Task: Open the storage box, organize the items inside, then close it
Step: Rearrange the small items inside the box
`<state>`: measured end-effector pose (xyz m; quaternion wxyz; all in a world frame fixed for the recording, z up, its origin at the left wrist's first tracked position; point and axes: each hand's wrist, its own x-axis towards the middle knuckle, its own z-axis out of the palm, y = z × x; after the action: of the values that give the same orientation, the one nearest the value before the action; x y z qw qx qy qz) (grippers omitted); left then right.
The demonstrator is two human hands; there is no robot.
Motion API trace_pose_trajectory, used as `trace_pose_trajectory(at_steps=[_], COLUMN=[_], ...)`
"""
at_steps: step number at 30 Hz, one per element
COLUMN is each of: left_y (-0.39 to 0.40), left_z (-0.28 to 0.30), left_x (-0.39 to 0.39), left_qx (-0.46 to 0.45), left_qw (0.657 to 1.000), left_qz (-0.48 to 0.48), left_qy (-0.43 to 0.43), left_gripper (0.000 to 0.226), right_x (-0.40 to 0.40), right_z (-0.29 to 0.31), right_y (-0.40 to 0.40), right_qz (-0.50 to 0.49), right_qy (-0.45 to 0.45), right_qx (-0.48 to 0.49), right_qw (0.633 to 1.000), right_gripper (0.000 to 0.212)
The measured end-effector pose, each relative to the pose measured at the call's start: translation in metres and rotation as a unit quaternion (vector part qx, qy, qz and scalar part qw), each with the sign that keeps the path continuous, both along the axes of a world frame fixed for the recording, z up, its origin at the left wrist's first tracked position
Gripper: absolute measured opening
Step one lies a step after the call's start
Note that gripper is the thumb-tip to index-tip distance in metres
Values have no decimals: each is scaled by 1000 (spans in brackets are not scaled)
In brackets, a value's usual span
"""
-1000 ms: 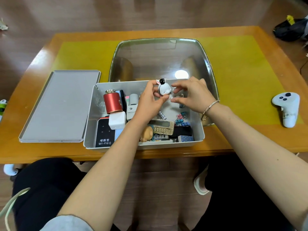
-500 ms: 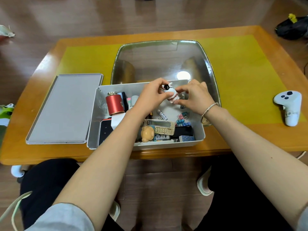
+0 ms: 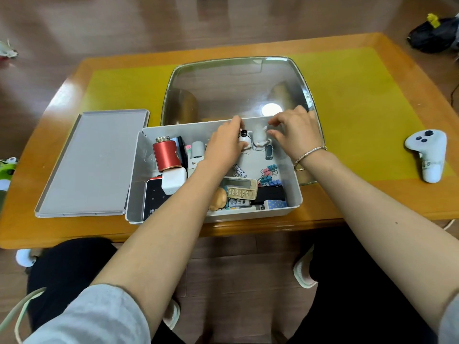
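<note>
Storage box [image 3: 294, 192], lid [image 3: 92, 162] off: organizing step in hand.
Box on surface [image 3: 367, 202], lid well left of both grips. Left hand [image 3: 227, 145] grasps a small white figurine [image 3: 244, 140] at the far wall; right hand [image 3: 294, 135] released, fingers loose, just right of a second figurine [image 3: 259, 139]. Next, likely: seat the first beside it, let go.

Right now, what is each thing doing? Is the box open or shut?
storage box: open, full of small items
lid: off, lying flat left of the box
left hand: holding a small white figure
right hand: open, beside a white bunny figure
red canister: upright in the box
</note>
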<state>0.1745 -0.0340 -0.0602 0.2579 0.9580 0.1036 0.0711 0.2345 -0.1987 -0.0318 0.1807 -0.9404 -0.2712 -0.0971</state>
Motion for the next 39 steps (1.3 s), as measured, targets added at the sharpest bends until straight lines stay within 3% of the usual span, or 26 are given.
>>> trace_pose_trajectory(at_steps=[11,26,32,39], left_y=[-3,-10,-13,-12], left_z=[-11,-10,-8,-7], left_x=[-10,-9,-10,-11], left_qx=[42,32,25,20], left_qw=[999,998,998,998], left_qz=[5,23,28,33], left_qy=[-29,-41,-47,-39], left_gripper=[38,27,24,22], right_x=[8,11,10,7], right_z=[-3,-5,-3,-1], right_y=[13,18,20,24], right_qz=[-1,-7,6,27], right_qy=[-23,-34,-27,-51], right_qx=[-93,-120,-144,-160], right_qw=[995,992,989,985], right_gripper=[21,15,28,20])
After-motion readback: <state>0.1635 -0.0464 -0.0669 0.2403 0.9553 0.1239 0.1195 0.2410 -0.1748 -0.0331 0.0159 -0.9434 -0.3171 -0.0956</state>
